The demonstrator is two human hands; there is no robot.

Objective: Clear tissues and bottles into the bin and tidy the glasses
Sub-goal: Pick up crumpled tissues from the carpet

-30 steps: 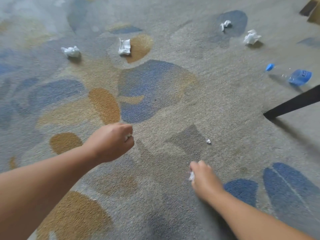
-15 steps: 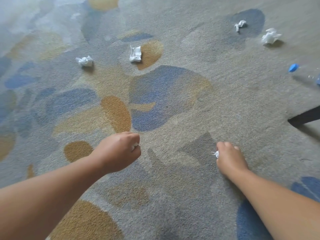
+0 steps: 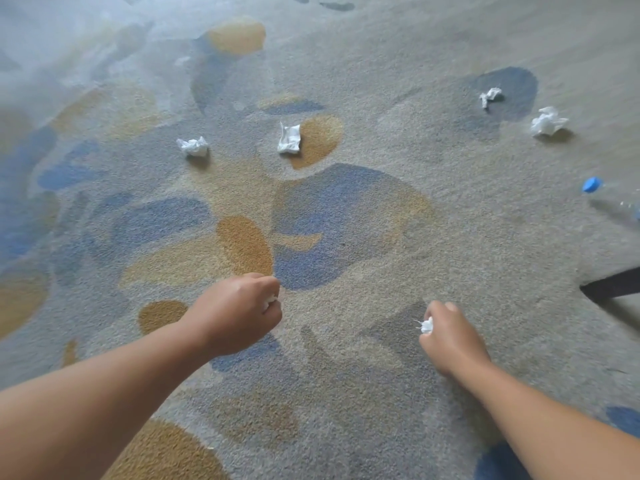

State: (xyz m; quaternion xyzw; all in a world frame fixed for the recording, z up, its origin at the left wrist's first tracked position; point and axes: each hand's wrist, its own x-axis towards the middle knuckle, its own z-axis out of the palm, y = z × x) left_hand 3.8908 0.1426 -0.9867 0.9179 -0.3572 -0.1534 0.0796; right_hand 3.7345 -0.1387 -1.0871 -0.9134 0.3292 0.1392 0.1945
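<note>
Fingers (image 3: 265,284) of left hand (image 3: 239,313): curled tight into a fist; a white tissue scrap (image 3: 269,299) is pinched inside, only a sliver shown at the thumb side.
Fingers (image 3: 440,306) of right hand (image 3: 450,337): curled round a small tissue wad (image 3: 427,325); a ragged tuft is left sticking out on the inner side.
Why held so: both fists are judged kept closed so that the picked-up pieces can be carried while more are gathered.
Hand height: both held low over the patterned carpet (image 3: 346,220); contact with it cannot be told.
Middle tissues: a crumpled tissue ball (image 3: 193,146) and a flatter folded tissue (image 3: 289,138) lie well apart from the hands, near each other, the folded one at the edge of an ochre patch.
Far tissues: a twisted tissue (image 3: 490,96) on a blue patch, and a bigger tissue clump (image 3: 548,122) near it to the right.
Bottle: a clear plastic bottle (image 3: 620,206) with a blue cap (image 3: 591,184) lies on its side at the right edge, mostly cut off.
Other: a dark furniture leg (image 3: 613,287) at the right edge.
Bin, glasses: not in view.
Progress judged: early; four tissues and the bottle not yet collected.
</note>
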